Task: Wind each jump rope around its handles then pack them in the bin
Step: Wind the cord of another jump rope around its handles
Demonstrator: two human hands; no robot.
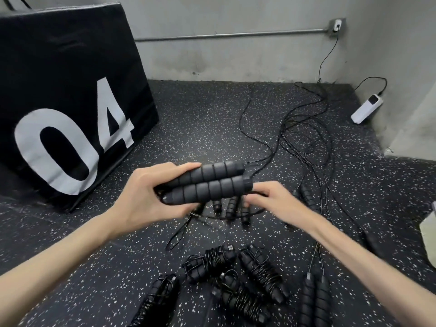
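Gym corner, speckled rubber floor (200, 128), black padded box (59, 79) marked 04, bare concrete wall (236, 15)

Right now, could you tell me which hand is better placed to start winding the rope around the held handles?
The right hand: it already pinches the rope at the handles' cap end, while the left hand grips both handles together.

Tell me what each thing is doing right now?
Left hand: grips two handles side by side.
Right hand: pinches the rope at the handle ends.
Held rope: not wound yet.
Four wound ropes: lying on the floor.
Loose ropes: tangled, unwound.
Charger: plugged in.
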